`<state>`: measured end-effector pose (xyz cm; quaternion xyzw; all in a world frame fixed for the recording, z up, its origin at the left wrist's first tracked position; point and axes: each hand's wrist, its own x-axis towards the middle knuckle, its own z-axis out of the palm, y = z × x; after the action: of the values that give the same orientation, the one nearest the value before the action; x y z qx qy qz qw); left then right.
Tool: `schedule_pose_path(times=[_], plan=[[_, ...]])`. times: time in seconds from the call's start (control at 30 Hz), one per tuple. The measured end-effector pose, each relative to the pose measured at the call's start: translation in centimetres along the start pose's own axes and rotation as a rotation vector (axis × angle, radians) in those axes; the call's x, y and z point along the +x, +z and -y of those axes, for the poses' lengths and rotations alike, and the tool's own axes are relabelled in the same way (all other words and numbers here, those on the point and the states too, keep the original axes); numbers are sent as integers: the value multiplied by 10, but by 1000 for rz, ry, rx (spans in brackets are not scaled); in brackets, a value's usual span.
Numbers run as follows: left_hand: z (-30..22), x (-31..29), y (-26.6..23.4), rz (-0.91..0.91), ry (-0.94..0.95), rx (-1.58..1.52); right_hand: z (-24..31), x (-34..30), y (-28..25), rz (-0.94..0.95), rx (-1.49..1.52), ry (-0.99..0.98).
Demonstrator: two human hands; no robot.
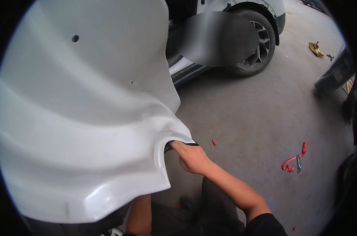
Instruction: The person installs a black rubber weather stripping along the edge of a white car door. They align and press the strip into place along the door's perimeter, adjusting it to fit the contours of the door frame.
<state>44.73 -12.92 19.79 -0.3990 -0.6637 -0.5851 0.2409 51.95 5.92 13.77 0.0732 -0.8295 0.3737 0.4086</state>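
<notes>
A large, glossy white car body panel (107,129), with curved ridges and a small round hole, fills the left and middle of the view. At its right side is a rounded cutout, where my right hand (192,157) grips the edge. My right fingers curl in behind the rim, so their tips are hidden. A thin black strip (192,144) shows at the edge just above that hand. My left forearm (140,214) rises from below and passes behind the panel's lower edge. The panel covers my left hand completely.
A white car with its side open stands beyond the panel, its wheel (261,43) on the grey floor. A blurred oval hides part of it. Red pieces (294,159) lie at right, with a smaller red piece (214,142) nearer. A yellow tray (316,49) sits far right, near a dark object (334,74).
</notes>
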Motion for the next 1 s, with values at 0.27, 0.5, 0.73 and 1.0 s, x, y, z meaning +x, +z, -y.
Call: schedule_pose_path(times=[0.27, 0.5, 0.73, 1.0], plan=[[7, -8, -7, -29, 9, -53, -13, 18, 8, 283, -100, 98], [26, -12, -20, -74, 29, -182, -65, -43, 23, -223, -39, 285], [6, 9, 4, -113, 124, -211, -112, -73, 101, -253, -159, 539], [-44, 23, 60, -164, 20, 73, -117, -70, 115, -362, -231, 553]])
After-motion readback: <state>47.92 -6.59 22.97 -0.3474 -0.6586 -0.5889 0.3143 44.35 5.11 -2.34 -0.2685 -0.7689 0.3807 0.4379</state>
